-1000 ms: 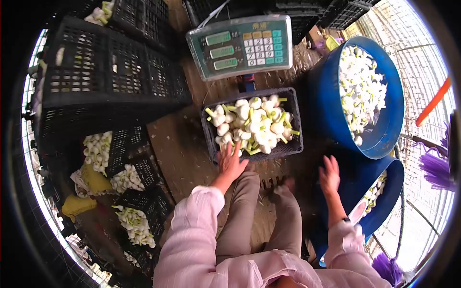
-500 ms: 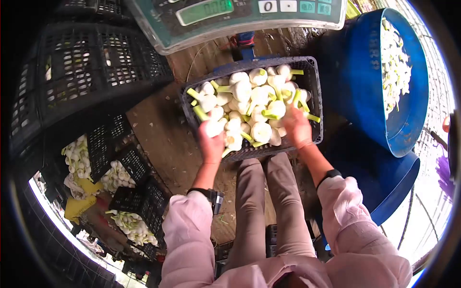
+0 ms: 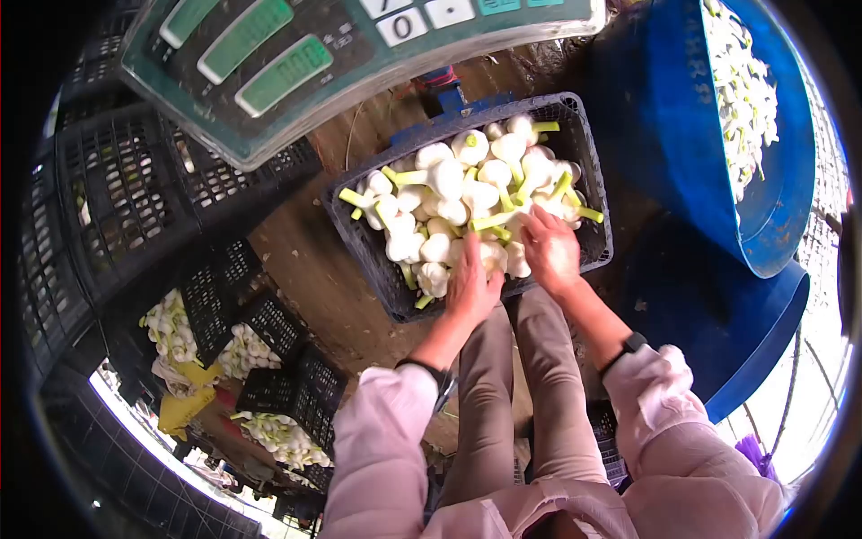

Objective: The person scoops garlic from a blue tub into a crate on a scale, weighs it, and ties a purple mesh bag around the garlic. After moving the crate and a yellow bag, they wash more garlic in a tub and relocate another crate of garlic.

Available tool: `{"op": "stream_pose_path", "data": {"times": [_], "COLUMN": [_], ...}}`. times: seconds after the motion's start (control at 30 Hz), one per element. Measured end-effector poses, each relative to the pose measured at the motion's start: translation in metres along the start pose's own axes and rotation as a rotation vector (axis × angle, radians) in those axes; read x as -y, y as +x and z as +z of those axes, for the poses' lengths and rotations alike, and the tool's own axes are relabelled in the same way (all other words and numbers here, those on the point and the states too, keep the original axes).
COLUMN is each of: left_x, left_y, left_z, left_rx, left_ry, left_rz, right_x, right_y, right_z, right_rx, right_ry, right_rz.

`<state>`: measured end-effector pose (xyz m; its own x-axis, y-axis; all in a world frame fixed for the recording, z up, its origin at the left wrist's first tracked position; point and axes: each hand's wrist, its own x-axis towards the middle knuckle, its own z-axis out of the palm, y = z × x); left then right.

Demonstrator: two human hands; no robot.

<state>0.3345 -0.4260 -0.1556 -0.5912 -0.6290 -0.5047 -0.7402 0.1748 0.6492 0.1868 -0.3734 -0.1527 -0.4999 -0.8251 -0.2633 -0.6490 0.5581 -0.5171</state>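
A dark plastic crate [image 3: 588, 148] in front of me holds many white garlic bulbs [image 3: 444, 180] with cut green stems. My left hand [image 3: 472, 286] is over the crate's near side, its fingers stretched along the bulbs and the thumb apart. To its right, my right hand [image 3: 551, 251] reaches in from the near right, fingers spread against the garlic. A few bulbs lie between the two hands. Neither palm is visible, and the fingertips partly blend into the bulbs.
A scale [image 3: 355, 67] with green displays overhangs the crate's far left. Blue barrels [image 3: 660, 126] stand at right, the upper one containing cut pale pieces [image 3: 741, 94]. Black crates [image 3: 117, 180] are stacked at left; more garlic [image 3: 171, 328] and yellow material [image 3: 187, 409] lie below them.
My left hand has moved right from the crate's left end towards the middle. My right hand has shifted slightly, bringing the hands closer together. The view has turned, showing more of the scale.
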Motion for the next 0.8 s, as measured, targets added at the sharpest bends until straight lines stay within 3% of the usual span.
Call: {"op": "stream_pose_path", "data": {"times": [0.03,0.1,0.17,0.23,0.3,0.33,0.37,0.43,0.53,0.57,0.63,0.7,0.73,0.8], "left_x": [0.002,0.002,-0.014,-0.01,0.008,0.01,0.012,0.012,0.016,0.013,0.009,0.008,0.025,0.024], "left_y": [-0.008,0.003,0.043,0.081,0.1,0.103,0.103,0.091,0.076,0.068,0.043,0.013,0.001,-0.019], "left_z": [-0.01,-0.035,-0.059,-0.07,-0.072,-0.079,-0.087,-0.1,-0.099,-0.092,-0.081,-0.064,-0.047,-0.025], "left_rx": [0.067,-0.061,-0.383,-0.281,-0.07,-0.015,-0.003,-0.17,-0.31,-0.263,-0.265,-0.37,-0.394,-0.252], "left_ry": [0.074,0.129,0.431,0.617,0.51,0.554,0.588,0.451,0.404,0.431,0.436,0.635,0.531,0.327], "left_rz": [0.119,0.087,0.141,0.408,0.516,0.49,0.372,0.02,-0.137,-0.146,-0.129,-0.298,-0.372,-0.41], "right_x": [-0.009,-0.016,-0.01,0.007,-0.014,-0.015,-0.034,-0.038,-0.024,-0.02,-0.01,0.006,0.013,0.016], "right_y": [-0.003,0.005,0.034,0.057,0.064,0.069,0.068,0.061,0.063,0.067,0.06,0.039,0.026,0.008], "right_z": [-0.009,-0.021,-0.022,-0.017,0.015,0.001,0.006,-0.002,-0.006,-0.015,-0.012,-0.018,-0.016,0.007], "right_rx": [0.143,-0.022,-0.223,-0.166,0.052,0.241,0.09,0.053,-0.084,-0.155,-0.563,-0.496,-0.385,-0.183], "right_ry": [-0.008,-0.055,0.025,0.008,-0.01,-0.009,-0.027,-0.042,0.165,0.239,0.022,0.03,0.029,-0.05], "right_rz": [0.102,0.071,-0.163,-0.422,-0.503,-0.364,-0.415,-0.396,0.138,0.234,0.101,-0.049,-0.109,-0.116]}}
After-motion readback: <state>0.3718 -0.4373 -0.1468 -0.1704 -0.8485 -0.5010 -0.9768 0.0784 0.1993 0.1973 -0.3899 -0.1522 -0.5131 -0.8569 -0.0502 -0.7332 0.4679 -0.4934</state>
